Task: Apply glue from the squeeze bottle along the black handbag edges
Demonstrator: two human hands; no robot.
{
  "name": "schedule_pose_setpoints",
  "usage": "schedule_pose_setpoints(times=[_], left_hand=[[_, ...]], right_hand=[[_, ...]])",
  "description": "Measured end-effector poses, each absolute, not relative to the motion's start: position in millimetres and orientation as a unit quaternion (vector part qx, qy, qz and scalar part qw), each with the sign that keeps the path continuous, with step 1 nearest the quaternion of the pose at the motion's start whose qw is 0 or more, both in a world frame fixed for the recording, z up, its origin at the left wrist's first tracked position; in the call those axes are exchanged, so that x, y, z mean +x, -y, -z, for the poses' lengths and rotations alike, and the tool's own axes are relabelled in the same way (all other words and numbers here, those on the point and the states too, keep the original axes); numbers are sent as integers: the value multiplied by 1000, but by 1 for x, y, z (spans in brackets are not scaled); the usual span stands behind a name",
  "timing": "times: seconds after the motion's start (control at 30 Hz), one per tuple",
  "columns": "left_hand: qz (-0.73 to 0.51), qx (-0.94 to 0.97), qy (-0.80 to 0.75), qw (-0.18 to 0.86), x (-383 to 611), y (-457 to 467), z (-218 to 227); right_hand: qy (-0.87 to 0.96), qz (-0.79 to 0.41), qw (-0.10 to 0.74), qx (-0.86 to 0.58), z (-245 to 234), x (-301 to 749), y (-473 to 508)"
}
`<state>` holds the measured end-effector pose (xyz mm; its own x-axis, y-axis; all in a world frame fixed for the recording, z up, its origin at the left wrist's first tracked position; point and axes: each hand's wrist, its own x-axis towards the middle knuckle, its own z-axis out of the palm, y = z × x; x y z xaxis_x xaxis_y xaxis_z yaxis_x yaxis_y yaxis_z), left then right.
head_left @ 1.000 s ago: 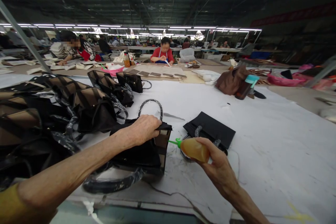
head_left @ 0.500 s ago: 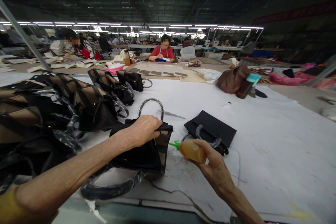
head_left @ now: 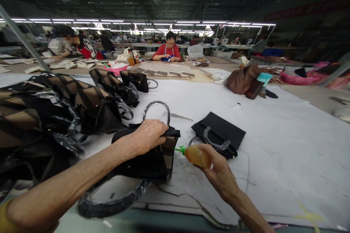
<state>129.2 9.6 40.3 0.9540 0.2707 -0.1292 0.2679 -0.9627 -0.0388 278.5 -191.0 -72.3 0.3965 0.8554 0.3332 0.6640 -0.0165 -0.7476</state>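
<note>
A black handbag [head_left: 144, 165] lies on its side on the white-covered table, its tan-lined end facing right. My left hand [head_left: 150, 135] is closed on the bag's upper edge, fingers curled over it. Plastic-wrapped round handles stick out of the bag, one behind and one toward me. In my right hand [head_left: 216, 162] I grip a squeeze bottle [head_left: 197, 156] of amber liquid. Its thin green nozzle points left, close to the bag's open end; whether it touches cannot be told. To the right lies another black bag [head_left: 218, 131] with a wrapped handle.
Several black and tan bags [head_left: 93, 105] crowd the table's left side. A brown bag [head_left: 240, 78] and a dark bottle with a turquoise lid [head_left: 258, 86] stand at the back right. A thin pointed tool [head_left: 180, 117] lies behind the bag. A co-worker in red [head_left: 168, 52] sits opposite.
The bottle in my right hand has shifted slightly left, toward the bag's end. My left hand keeps its hold. The near handle has dropped a little toward me.
</note>
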Motion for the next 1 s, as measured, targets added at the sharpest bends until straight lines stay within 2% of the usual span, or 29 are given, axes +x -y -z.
schedule_pose_setpoints(times=[1.0], left_hand=[[-68,-989,130,0,118,-5,-37]], right_hand=[[496,-159,441,-731,64,270,196]])
